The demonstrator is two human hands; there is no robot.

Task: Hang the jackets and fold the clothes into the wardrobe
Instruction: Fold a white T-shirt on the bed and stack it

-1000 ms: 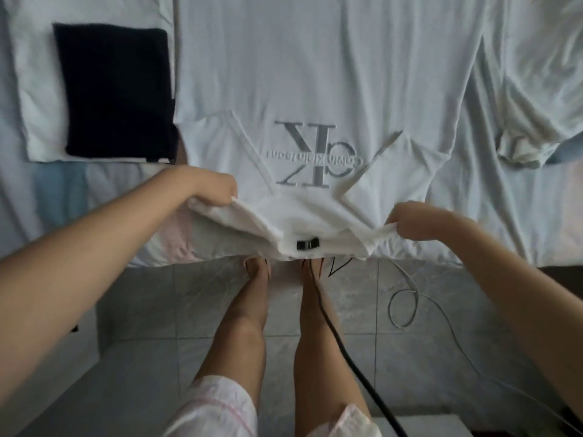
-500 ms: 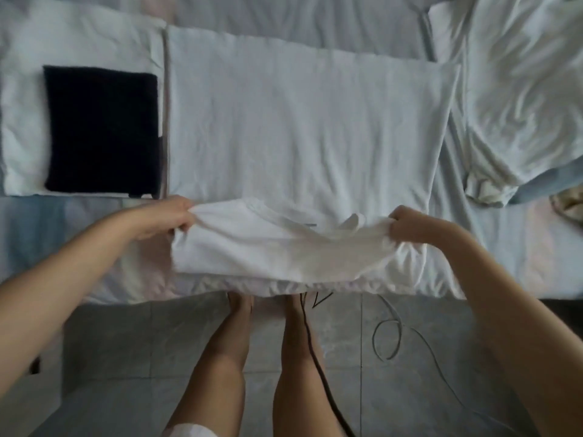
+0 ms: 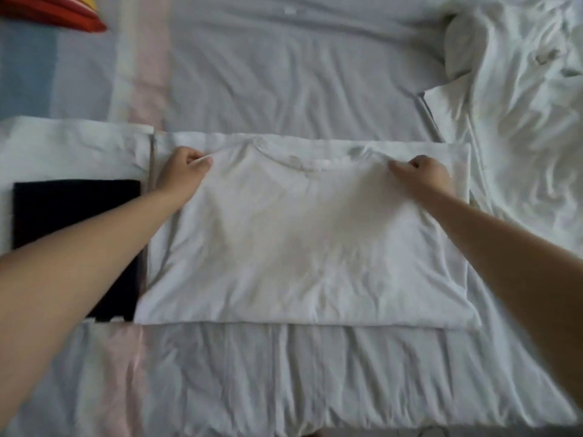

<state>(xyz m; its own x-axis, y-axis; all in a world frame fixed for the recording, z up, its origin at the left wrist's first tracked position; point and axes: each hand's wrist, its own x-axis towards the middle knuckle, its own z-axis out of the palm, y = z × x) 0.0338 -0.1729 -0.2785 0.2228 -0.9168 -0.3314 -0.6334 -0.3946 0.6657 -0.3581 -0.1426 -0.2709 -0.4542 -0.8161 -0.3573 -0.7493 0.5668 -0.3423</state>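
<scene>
A white T-shirt (image 3: 303,247) lies folded in half on the bed, its collar at the far edge. My left hand (image 3: 184,167) pinches the shirt's far left shoulder. My right hand (image 3: 421,173) grips the far right shoulder. Both arms reach across the folded shirt. To its left a folded black garment (image 3: 72,212) rests on a folded white one (image 3: 72,149).
A crumpled heap of white clothes (image 3: 517,115) fills the right side of the bed. A grey garment (image 3: 296,67) is spread flat behind the shirt. A red and yellow item (image 3: 53,9) shows at the top left. The bed's near edge (image 3: 284,427) runs along the bottom.
Both hands carried the shirt's near end away from me and laid it over the far half, hiding the printed logo. The view tilted up from the floor and my legs to the bed.
</scene>
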